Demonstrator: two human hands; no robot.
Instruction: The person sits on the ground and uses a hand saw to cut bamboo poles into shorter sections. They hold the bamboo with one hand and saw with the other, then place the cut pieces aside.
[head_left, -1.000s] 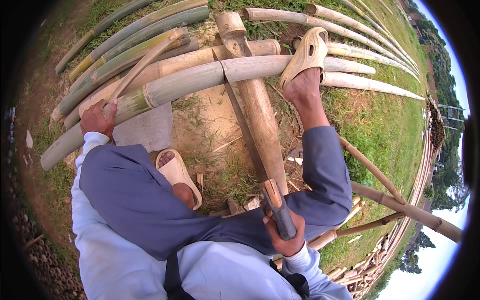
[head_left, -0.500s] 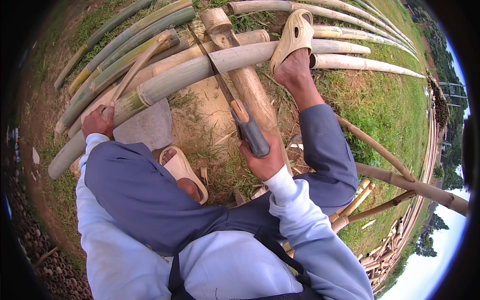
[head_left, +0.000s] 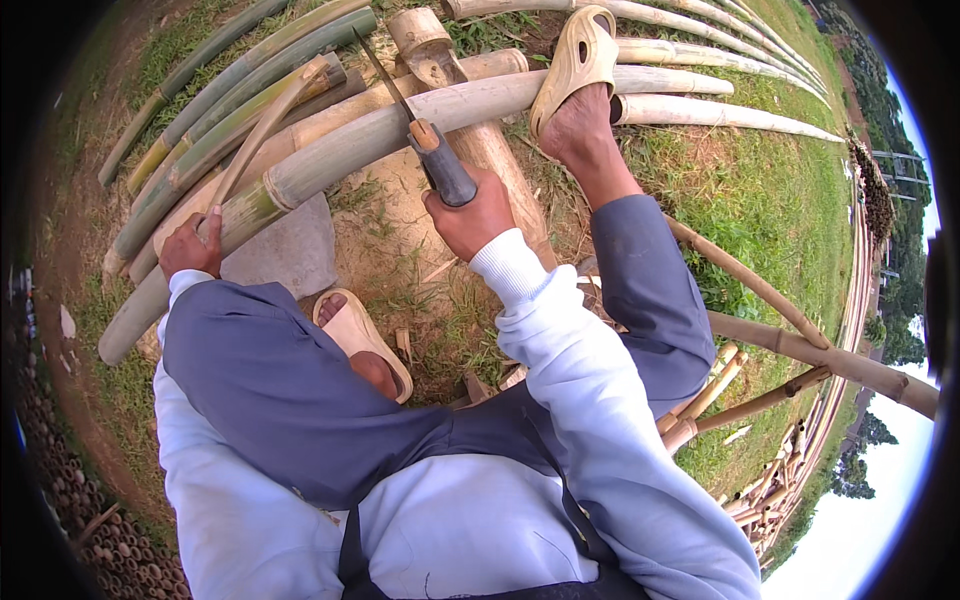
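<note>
My right hand is wrapped round the dark handle of a hand saw. The saw's blade crosses the thick bamboo pole, its far end reaching past the pole. At the near left, my left hand grips that pole, with a finger against the lower end of a thin bamboo strip. My raised foot in a beige clog presses on the pole to the right of the saw. Under the pole runs a notched bamboo post.
Several green and yellow bamboo poles lie at the far left, and pale ones stretch to the right. A flat grey stone sits beneath the pole. Bamboo bars stand close by my right leg. Cut bamboo pieces are heaped at the lower left.
My right hand has moved up and to the left with the saw, so the handle is now close to the pole. My left hand keeps its place on the pole.
</note>
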